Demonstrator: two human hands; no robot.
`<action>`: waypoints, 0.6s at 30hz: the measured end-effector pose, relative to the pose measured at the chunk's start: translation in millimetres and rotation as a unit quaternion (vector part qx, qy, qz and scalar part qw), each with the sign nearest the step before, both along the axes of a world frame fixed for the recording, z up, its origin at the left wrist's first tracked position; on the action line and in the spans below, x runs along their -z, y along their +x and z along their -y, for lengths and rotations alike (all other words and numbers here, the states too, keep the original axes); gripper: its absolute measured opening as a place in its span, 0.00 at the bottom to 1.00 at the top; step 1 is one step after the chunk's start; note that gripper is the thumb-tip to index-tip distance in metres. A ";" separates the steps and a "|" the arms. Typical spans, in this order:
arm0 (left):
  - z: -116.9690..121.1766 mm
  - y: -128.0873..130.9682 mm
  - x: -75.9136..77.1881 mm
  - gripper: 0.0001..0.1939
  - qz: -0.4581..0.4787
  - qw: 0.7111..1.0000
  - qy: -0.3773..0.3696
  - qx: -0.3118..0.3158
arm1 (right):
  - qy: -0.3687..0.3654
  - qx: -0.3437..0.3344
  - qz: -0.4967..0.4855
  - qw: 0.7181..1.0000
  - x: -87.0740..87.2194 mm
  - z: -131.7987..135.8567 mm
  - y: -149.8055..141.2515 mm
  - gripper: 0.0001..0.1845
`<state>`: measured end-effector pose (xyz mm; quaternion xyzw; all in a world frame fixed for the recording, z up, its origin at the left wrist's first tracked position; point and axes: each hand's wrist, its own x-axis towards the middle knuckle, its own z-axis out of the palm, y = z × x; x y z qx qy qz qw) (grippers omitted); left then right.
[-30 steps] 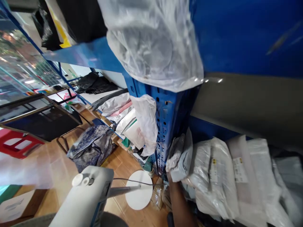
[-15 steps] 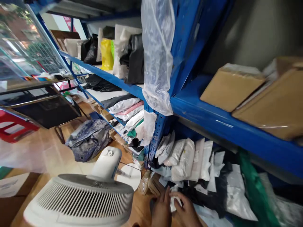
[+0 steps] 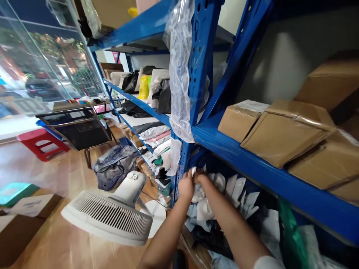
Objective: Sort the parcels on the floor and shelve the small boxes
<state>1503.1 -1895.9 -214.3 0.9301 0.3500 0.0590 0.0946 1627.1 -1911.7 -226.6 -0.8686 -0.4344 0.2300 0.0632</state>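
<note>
My left hand (image 3: 186,185) is closed, raised beside the blue shelf upright. Close against it, my right hand (image 3: 199,176) has its fingers curled in, partly turned from view. A small white packet (image 3: 193,170) pokes out between the two hands, pinched there; most of it is hidden. Just below and right of them, several white mailing bags (image 3: 206,209) stand in a row on the lowest level. A strip of clear plastic wrap (image 3: 181,82) hangs down the upright above my hands.
A white fan (image 3: 112,216) stands on the floor to the left. Brown cartons (image 3: 288,130) sit on the blue shelf (image 3: 235,149) at right. Beyond the fan are a patterned blue bag (image 3: 114,168), a red stool (image 3: 42,145) and boxes (image 3: 30,209).
Both hands have moved up from low over the bags to beside the upright, still close together around the white packet. My view has tilted up and shows more of the shelves.
</note>
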 end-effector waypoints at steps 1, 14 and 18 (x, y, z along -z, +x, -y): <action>-2.0 9.2 3.9 0.29 -0.010 1.000 0.009 0.017 | -0.005 -0.004 0.001 1.000 5.9 4.1 2.0 0.38; -35.1 87.1 34.0 0.20 -0.203 0.977 -0.062 0.028 | 0.030 -0.028 -0.013 0.999 46.4 15.0 29.5 0.44; -40.5 82.7 30.8 0.24 -0.243 0.961 -0.084 0.100 | 0.019 -0.032 -0.029 0.999 46.8 13.8 32.9 0.50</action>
